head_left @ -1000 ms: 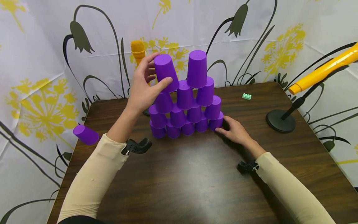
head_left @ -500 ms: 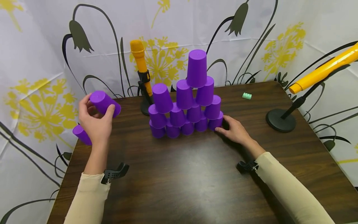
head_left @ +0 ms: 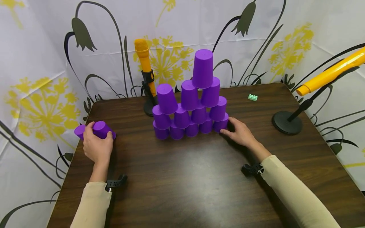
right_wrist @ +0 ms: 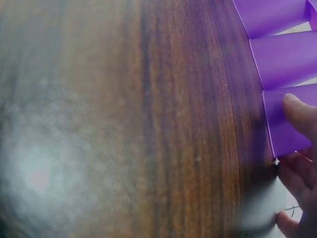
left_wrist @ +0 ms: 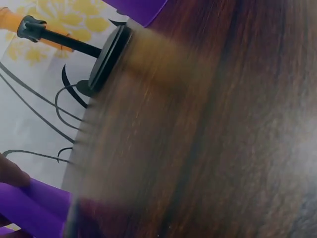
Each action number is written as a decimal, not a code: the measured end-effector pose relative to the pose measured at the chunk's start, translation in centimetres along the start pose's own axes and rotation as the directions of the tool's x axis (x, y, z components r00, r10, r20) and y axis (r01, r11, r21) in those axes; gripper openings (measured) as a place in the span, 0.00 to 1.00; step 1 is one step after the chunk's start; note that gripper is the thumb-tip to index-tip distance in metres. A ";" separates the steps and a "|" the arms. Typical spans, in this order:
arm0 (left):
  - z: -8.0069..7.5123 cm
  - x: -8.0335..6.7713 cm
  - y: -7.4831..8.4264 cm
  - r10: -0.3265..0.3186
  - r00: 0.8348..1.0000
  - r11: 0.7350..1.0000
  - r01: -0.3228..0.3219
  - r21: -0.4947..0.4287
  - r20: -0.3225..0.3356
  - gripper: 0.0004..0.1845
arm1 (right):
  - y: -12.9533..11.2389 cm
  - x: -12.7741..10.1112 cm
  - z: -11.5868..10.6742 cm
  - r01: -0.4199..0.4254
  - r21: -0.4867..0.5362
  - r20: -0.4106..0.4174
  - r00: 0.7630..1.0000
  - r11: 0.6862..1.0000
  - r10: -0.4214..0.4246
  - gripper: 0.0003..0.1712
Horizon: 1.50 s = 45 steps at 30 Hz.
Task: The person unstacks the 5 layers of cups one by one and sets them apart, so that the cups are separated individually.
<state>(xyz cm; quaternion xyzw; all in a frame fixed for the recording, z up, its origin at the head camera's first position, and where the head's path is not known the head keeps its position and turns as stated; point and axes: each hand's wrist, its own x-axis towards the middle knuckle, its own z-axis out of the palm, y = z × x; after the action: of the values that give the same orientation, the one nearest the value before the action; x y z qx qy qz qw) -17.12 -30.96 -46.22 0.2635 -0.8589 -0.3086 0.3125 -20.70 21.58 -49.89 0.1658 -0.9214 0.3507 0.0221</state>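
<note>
Cup in hand: purple cup (head_left: 103, 129), lying on its side at the table's 9 o'clock edge, closed base up and toward the wall; touching a second purple cup (head_left: 80, 131) just beyond it at 9 o'clock.
Left hand: left hand (head_left: 97, 144) curled round the cup's wall from the near side, fingers over the top, thumb on the right flank; a fingertip (left_wrist: 11, 172) beside purple plastic in the left wrist view.
Right hand: right hand (head_left: 239, 133) flat on the table (head_left: 182, 183), fingers relaxed and nearly straight, tips touching the stack's bottom-right cup (head_left: 220, 124); nothing gripped; thumb (right_wrist: 299, 111) against that cup in the right wrist view.
Stack: cup pyramid (head_left: 189, 104) at 12 o'clock of the table's middle, mouths down, one cup on top, left slope a cup short.
Handling, likely: light, thin-walled, stiff yet a little springy; smooth and somewhat slippery; not fragile, easily toppled.
Best hold, likely: round the tapered wall near mid-height, thumb opposite fingers, gentle squeeze.
Look: plain matte purple, tapered, flat base, no markings.
Nearby: orange microphone (head_left: 143, 57) on a stand at 11 o'clock of the pyramid; green brick (head_left: 252, 97) at 2 o'clock.
</note>
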 end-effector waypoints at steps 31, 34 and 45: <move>-2.3 1.4 3.7 0.224 0.964 0.972 -0.210 0.105 -0.145 0.30 | 0.1 -0.1 0.1 0.009 -0.008 0.015 1.000 1.000 -0.009 0.40; -2.9 1.5 7.5 0.334 0.924 0.941 -0.339 0.005 -0.187 0.26 | 0.2 -0.1 0.1 0.012 -0.009 0.012 1.000 1.000 -0.011 0.40; -4.1 -0.8 23.7 0.773 0.627 0.506 -0.701 -0.503 -0.096 0.28 | 0.2 0.0 -0.1 0.003 -0.008 0.005 1.000 1.000 -0.003 0.39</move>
<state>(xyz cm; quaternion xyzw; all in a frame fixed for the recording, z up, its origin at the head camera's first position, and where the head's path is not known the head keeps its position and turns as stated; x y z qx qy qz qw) -19.85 -16.05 -27.56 -0.2400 -0.7982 -0.3721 0.4085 -20.76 21.83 -49.92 0.1678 -0.9226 0.3466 0.0210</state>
